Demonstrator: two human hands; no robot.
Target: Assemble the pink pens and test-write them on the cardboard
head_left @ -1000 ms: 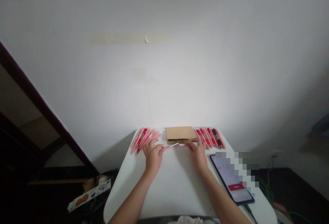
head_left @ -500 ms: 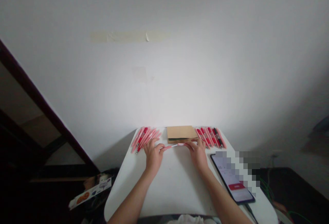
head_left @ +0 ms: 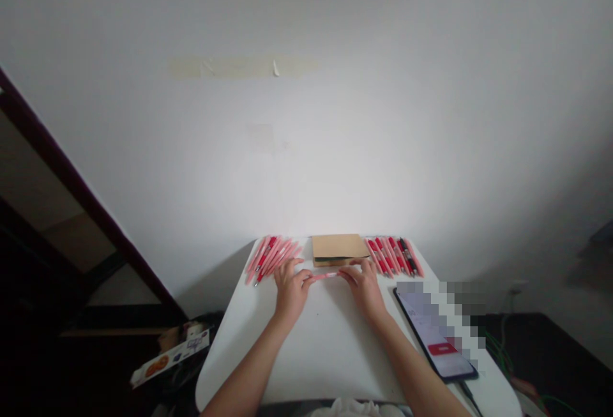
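Note:
A pink pen (head_left: pixel 326 275) is stretched level between my two hands, just in front of a brown cardboard box or notebook. My left hand (head_left: pixel 290 290) pinches its left end between thumb and fingertips. At the other end, my right hand (head_left: pixel 366 288) pinches it the same way. The fingers cover both tips of the pen. Beyond my left hand lies a loose group of pink and red pens (head_left: pixel 271 256). Beyond my right hand is a row of pink, red and black pens (head_left: pixel 393 256).
The brown cardboard box or notebook (head_left: pixel 340 246) sits at the table's back edge against the wall (head_left: pixel 335 168). A phone (head_left: pixel 431 340) with a cable lies on the right of the white table (head_left: pixel 330 353). A printed carton (head_left: pixel 170 359) is below, left of the table.
My hands have come slightly closer together. The white stretch that showed in the middle of the pen is now covered by pink. The other pens have stayed in place.

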